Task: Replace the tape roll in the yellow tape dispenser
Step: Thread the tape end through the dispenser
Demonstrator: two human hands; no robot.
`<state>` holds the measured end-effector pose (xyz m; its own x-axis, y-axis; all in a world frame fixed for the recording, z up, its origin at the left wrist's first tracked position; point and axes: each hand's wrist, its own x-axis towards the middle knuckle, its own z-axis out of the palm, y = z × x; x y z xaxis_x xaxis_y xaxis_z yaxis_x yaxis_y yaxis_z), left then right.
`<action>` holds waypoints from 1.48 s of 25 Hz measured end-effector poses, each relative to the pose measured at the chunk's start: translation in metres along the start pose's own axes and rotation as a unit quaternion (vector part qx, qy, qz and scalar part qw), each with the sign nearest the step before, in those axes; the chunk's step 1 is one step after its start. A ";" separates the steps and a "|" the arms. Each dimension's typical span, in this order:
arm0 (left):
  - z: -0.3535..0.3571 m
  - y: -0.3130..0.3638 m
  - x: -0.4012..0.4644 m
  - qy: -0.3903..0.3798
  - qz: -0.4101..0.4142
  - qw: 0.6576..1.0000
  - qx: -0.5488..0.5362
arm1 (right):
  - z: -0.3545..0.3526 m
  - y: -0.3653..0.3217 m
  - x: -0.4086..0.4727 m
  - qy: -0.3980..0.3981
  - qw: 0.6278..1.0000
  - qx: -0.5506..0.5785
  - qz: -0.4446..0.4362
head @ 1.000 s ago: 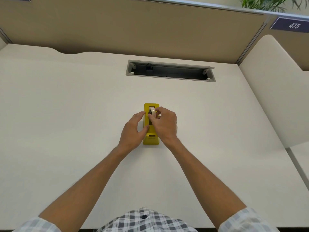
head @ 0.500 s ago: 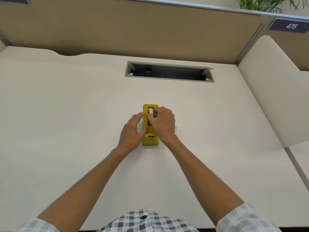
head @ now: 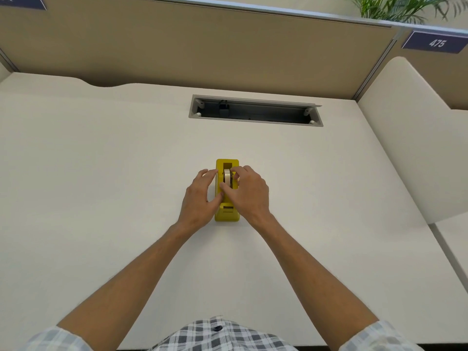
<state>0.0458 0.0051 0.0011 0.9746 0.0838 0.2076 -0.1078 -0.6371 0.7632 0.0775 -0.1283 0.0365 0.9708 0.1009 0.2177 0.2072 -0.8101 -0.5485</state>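
Note:
The yellow tape dispenser (head: 227,216) stands lengthwise on the white desk (head: 101,198), its cutter end nearest me. A pale tape roll (head: 227,176) sits upright in its slot. My right hand (head: 249,193) pinches the roll between thumb and fingers from the right side. My left hand (head: 200,198) rests against the dispenser's left wall, thumb and fingers clasping the body. The middle of the dispenser is hidden under both hands.
An open cable trough (head: 255,111) is sunk into the desk behind the dispenser. A tan partition wall (head: 202,46) closes the back, and a rounded white divider (head: 410,138) stands at the right. A sign reading 475 (head: 436,43) hangs at upper right.
My right hand's fingers have shifted on the tape roll, which shows more between them now. The left hand has stayed on the dispenser's side.

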 end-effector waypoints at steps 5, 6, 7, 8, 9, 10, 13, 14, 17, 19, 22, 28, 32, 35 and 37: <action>-0.001 0.007 0.007 -0.015 0.015 1.000 -0.011 | -0.001 0.006 -0.020 0.049 0.996 -0.005 -0.074; -0.002 0.007 0.009 -0.026 0.016 1.000 -0.003 | -0.001 0.008 -0.024 0.053 0.995 -0.009 -0.089; -0.002 0.006 0.011 -0.038 0.020 0.999 0.008 | 0.000 0.010 -0.027 0.059 0.992 -0.018 -0.105; -0.002 0.005 0.014 -0.051 0.024 0.998 0.022 | 0.000 0.012 -0.029 0.064 0.990 -0.035 -0.122; -0.003 0.004 0.017 -0.063 0.025 0.997 0.036 | 0.001 0.013 -0.032 0.066 0.987 -0.055 -0.137; -0.003 0.003 0.020 -0.070 0.025 0.996 0.049 | 0.002 0.014 -0.033 0.066 0.984 -0.074 -0.149; -0.003 0.002 0.026 -0.071 0.026 0.995 0.071 | 0.003 0.015 -0.033 0.060 0.981 -0.100 -0.155; -0.003 0.002 0.026 -0.066 0.029 0.995 0.070 | 0.003 0.014 -0.032 0.059 0.981 -0.103 -0.153; -0.003 0.004 0.025 -0.049 0.042 0.997 0.045 | 0.001 0.012 -0.028 0.059 0.981 -0.110 -0.146; -0.003 0.006 0.024 -0.042 0.046 0.998 0.030 | -0.001 0.011 -0.025 0.053 0.983 -0.108 -0.140; -0.004 0.009 0.023 -0.028 0.045 0.998 0.017 | -0.002 0.010 -0.023 0.044 0.984 -0.110 -0.133; -0.006 0.013 0.026 -0.038 0.021 0.999 0.008 | -0.003 0.010 -0.021 0.041 0.985 -0.109 -0.128; -0.008 0.016 0.028 -0.045 -0.001 0.999 0.001 | -0.002 0.008 -0.020 0.046 0.987 -0.096 -0.124; -0.009 0.018 0.028 -0.041 0.018 0.999 -0.012 | -0.002 0.006 -0.019 0.054 0.987 -0.091 -0.120; -0.008 0.018 0.027 -0.036 0.027 0.999 -0.021 | -0.003 0.007 -0.016 0.058 0.987 -0.090 -0.118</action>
<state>0.0691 0.0021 0.0254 0.9784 -0.0060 0.2065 -0.1678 -0.6057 0.7778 0.0627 -0.1371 0.0315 0.8749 0.2412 0.4200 0.3917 -0.8624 -0.3206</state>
